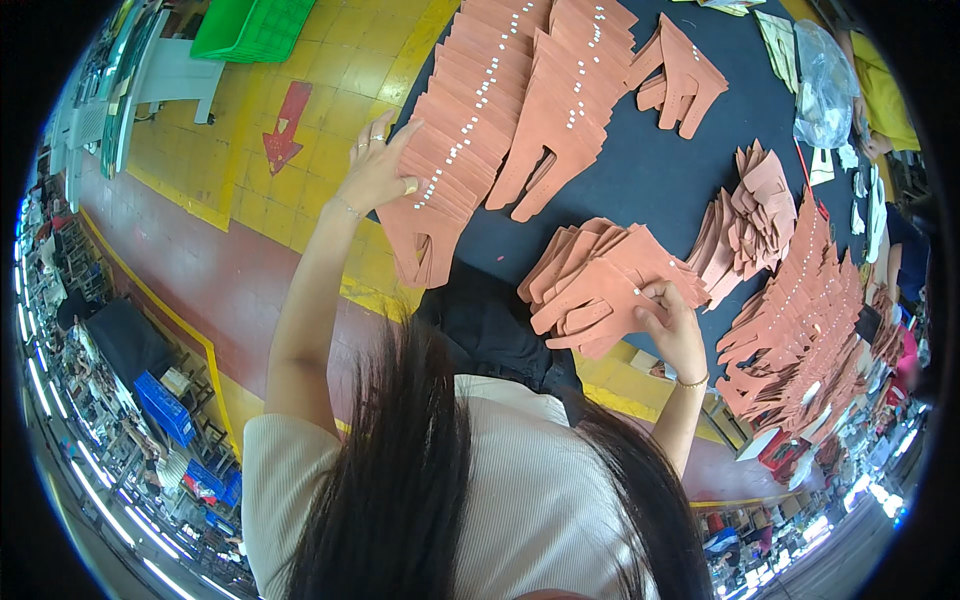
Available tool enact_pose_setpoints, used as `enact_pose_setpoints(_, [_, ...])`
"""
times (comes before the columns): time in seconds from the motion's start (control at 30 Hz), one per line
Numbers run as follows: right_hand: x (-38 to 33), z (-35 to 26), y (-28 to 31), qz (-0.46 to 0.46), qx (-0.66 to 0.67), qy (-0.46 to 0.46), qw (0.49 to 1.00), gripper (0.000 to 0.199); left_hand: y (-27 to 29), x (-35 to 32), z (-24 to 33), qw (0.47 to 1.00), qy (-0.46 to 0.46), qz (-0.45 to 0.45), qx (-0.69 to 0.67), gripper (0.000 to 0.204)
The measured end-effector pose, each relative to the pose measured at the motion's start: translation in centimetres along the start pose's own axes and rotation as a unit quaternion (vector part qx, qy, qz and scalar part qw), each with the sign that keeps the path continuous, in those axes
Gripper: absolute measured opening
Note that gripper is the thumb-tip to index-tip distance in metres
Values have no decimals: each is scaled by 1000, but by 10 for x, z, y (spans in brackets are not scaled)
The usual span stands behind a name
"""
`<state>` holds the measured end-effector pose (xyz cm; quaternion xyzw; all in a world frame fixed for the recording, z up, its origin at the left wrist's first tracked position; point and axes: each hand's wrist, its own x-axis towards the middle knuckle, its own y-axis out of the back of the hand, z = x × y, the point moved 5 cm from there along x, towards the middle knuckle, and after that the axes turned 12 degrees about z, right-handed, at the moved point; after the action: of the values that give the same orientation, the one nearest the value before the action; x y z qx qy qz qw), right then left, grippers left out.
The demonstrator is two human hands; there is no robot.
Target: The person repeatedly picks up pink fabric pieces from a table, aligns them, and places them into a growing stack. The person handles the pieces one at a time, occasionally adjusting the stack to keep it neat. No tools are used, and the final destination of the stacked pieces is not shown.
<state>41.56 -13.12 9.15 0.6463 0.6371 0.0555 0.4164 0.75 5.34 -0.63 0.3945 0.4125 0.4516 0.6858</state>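
My left hand [378, 172] lies with its fingers spread at the left edge of a long row of overlapping reddish-brown cut pieces [468, 110], which look like leather and bear small white stickers. Its thumb rests on the pieces near the row's close end. My right hand [674, 322] pinches the right edge of a fanned bundle of the same cut pieces [600, 275] between thumb and fingers. The bundle overhangs the near edge of the dark table [620, 180]. How many pieces are in the pinch is hidden.
A second stickered row [570, 90] lies beside the first, with a small pile [685, 85] farther right. More pieces are heaped [750, 215] and spread [800, 330] at right. A clear plastic bag [825, 85] and another person's yellow garment [885, 95] show far right; a green crate [250, 28] stands upper left.
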Motion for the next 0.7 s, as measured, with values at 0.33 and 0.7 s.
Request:
enact_pose_setpoints(0.33, [-3,4,-3,15,10,10,1000,21,6,4,5,999,-28,17,5,92])
enact_pose_setpoints(0.7, [0,1,-4,-11,1,2,1000,19,6,-53,0,993,-72,14,-93,26])
